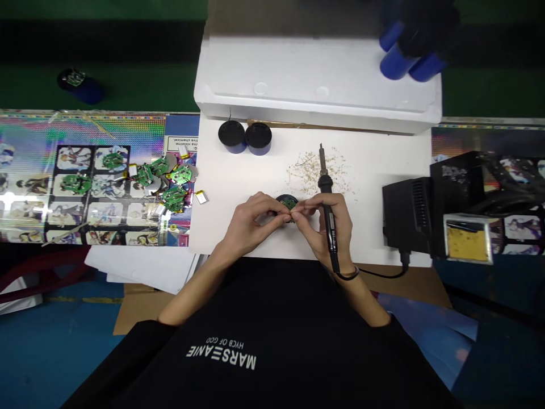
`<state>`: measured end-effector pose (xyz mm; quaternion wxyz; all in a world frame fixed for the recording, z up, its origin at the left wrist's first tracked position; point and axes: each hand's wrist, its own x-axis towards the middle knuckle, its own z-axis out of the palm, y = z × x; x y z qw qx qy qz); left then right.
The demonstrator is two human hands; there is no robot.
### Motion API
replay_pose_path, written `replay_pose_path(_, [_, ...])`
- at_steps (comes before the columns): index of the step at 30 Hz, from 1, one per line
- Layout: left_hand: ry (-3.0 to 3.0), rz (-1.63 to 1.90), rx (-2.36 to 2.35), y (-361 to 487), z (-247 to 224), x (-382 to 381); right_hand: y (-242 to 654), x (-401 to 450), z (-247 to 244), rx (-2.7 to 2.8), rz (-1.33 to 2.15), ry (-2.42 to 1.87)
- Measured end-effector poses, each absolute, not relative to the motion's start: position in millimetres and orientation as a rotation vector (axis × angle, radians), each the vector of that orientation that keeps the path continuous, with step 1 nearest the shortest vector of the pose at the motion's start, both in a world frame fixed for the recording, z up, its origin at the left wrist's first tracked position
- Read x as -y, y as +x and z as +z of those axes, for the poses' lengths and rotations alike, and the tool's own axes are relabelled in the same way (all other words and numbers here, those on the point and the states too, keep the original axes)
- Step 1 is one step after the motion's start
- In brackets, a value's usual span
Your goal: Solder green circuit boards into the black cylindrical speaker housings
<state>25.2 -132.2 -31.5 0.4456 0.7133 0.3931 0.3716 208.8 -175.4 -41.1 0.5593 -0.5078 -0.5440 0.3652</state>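
Right hand (pixel 343 226) round soldering iron (pixel 330 230), lengthwise, tip toward foam box (pixel 315 74); left hand (pixel 247 224) narrow at circuit board (pixel 289 202)!

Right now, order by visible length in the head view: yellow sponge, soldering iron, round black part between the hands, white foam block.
White foam block
Soldering iron
Yellow sponge
Round black part, partly hidden
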Motion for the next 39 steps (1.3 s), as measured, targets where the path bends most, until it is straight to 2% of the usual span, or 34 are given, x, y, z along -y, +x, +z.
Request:
replay_pose_path(16, [1.539, 0.975, -0.930, 23.6, -41.2, 132.2, 204.7, 174.2, -40.0, 1.388, 0.778, -1.193])
replay_pose_path(21, [1.790, 0.957, -0.923, 13.0, -36.1, 125.4, 216.0, 177.6, -35.8, 1.397, 0.741, -1.214])
replay_pose_path(28, [2.155, 0.761, -0.771, 8.0, -34.8, 112.7, 250.0, 181.5, -16.6, 1.116, 0.924, -1.163])
replay_pose_path(39, [2.152, 0.716, -0.812, 14.8, -33.9, 114.7, 270.0, 184.5, -8.0, 1.175, 0.554, -1.346])
